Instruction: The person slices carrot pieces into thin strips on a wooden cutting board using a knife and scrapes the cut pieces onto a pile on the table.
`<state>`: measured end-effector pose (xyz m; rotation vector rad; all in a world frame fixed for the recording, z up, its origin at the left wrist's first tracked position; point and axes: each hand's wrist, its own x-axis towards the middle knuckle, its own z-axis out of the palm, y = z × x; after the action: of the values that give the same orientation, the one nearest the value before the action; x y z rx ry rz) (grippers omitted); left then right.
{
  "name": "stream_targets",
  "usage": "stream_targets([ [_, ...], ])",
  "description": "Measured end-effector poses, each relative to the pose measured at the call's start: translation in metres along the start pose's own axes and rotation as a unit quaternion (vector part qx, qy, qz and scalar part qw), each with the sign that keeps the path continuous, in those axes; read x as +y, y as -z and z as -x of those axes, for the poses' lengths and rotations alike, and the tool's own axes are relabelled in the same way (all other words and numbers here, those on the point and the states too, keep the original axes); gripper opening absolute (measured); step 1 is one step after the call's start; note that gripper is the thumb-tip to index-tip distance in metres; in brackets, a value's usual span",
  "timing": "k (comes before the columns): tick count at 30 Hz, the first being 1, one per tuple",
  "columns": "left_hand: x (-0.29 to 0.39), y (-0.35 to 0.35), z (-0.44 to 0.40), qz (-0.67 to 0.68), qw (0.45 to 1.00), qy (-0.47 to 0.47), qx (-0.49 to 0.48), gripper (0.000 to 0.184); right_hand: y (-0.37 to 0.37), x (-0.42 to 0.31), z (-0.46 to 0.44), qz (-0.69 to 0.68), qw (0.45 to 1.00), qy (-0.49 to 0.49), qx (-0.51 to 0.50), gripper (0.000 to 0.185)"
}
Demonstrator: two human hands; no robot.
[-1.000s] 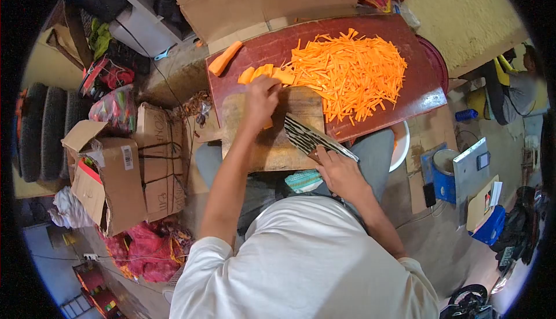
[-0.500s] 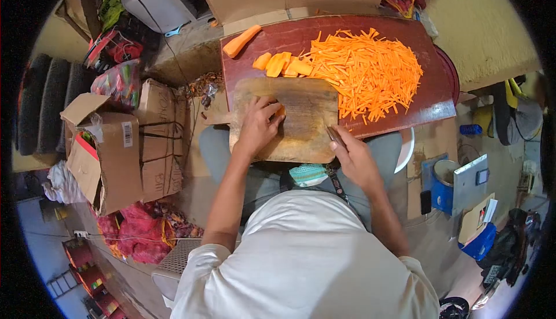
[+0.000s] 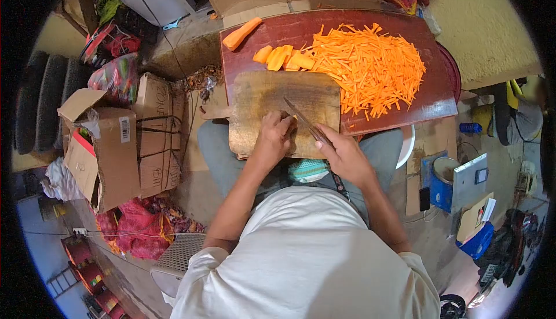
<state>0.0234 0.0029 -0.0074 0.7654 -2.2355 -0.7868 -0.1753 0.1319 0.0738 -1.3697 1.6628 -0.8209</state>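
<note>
My right hand (image 3: pixel 347 158) grips a knife (image 3: pixel 308 124) by its handle, with the blade slanting up and left over the wooden cutting board (image 3: pixel 255 96). My left hand (image 3: pixel 274 138) rests on the board with curled fingers, pressing a small carrot piece (image 3: pixel 295 117) beside the blade; most of that piece is hidden. Past the board's far edge lie several cut carrot chunks (image 3: pixel 280 58) and one whole peeled carrot (image 3: pixel 242 34). A large heap of carrot sticks (image 3: pixel 370 67) covers the right part of the red table (image 3: pixel 437 110).
The board lies partly on the table and partly over my lap. Cardboard boxes (image 3: pixel 113 145) stand on the left, with red mesh sacks (image 3: pixel 139 232) below them. A white tub rim (image 3: pixel 408 148) shows under the table, and a blue container (image 3: pixel 443 183) stands on the right.
My left hand has moved right and nearer to me on the board. My right hand has shifted left, bringing the knife blade over the board beside the left fingers.
</note>
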Motion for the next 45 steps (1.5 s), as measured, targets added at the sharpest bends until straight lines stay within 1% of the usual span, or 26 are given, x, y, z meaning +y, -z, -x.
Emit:
stream_targets([
  [1,-0.001,-0.001,0.001,0.007,1.000,-0.003,0.002,0.030,-0.002,0.001,0.003,-0.011,1.000,0.013,0.004,0.043],
  [3,-0.002,-0.005,0.004,-0.030,1.000,-0.007,0.004,0.032,-0.008,0.004,0.010,-0.031,0.999,0.038,0.013,0.044],
  [7,-0.001,-0.001,0.007,-0.065,0.997,-0.032,0.006,0.037,-0.012,-0.008,0.029,0.011,1.000,-0.009,-0.018,0.048],
  [9,0.000,0.003,0.007,-0.071,0.997,-0.036,-0.018,0.039,-0.010,-0.016,0.039,0.043,0.998,-0.024,-0.029,0.051],
  [12,0.004,0.006,0.007,-0.080,0.996,-0.033,-0.032,0.041,-0.011,-0.022,0.049,0.077,0.997,-0.022,-0.017,0.044],
  [16,-0.002,0.001,0.010,-0.054,0.998,-0.011,-0.038,0.041,-0.018,-0.022,0.021,0.063,0.997,-0.032,-0.030,0.040],
  [18,-0.003,0.002,0.010,-0.043,0.999,-0.022,-0.025,0.041,-0.019,-0.018,-0.003,0.076,0.995,-0.019,-0.055,0.040],
  [21,-0.002,0.004,0.010,-0.029,0.999,-0.023,-0.008,0.042,-0.019,-0.018,-0.011,0.064,0.997,0.006,-0.033,0.036],
  [23,-0.004,0.002,0.009,-0.030,0.999,-0.024,0.003,0.043,-0.017,-0.021,0.006,0.055,0.998,0.001,-0.023,0.035],
  [24,-0.007,-0.001,0.010,-0.035,0.999,-0.027,0.008,0.043,-0.015,-0.024,0.015,0.051,0.998,-0.003,-0.021,0.034],
  [27,-0.007,0.002,0.011,-0.032,0.999,-0.032,0.009,0.043,-0.007,-0.046,0.022,0.074,0.989,-0.098,-0.085,0.032],
  [30,-0.008,0.005,0.009,-0.007,1.000,-0.026,-0.002,0.044,-0.026,-0.022,0.007,0.037,0.999,0.008,-0.014,0.033],
  [33,-0.006,0.008,0.010,-0.006,1.000,-0.016,-0.012,0.042,-0.027,-0.027,-0.017,0.077,0.994,-0.029,-0.066,0.035],
  [36,-0.006,0.007,0.009,-0.032,0.999,-0.019,-0.001,0.040,-0.022,-0.026,-0.002,0.036,0.998,0.041,-0.027,0.037],
  [39,-0.003,0.007,0.013,-0.048,0.999,-0.010,0.013,0.038,-0.021,-0.024,0.016,0.056,0.997,-0.020,-0.043,0.035],
  [42,-0.005,0.004,0.012,-0.053,0.998,-0.010,0.021,0.038,-0.031,-0.022,0.004,0.050,0.997,0.056,-0.001,0.036],
  [45,-0.004,0.007,0.013,-0.050,0.999,-0.012,0.015,0.038,-0.037,-0.017,-0.021,0.093,0.994,0.001,-0.049,0.036],
])
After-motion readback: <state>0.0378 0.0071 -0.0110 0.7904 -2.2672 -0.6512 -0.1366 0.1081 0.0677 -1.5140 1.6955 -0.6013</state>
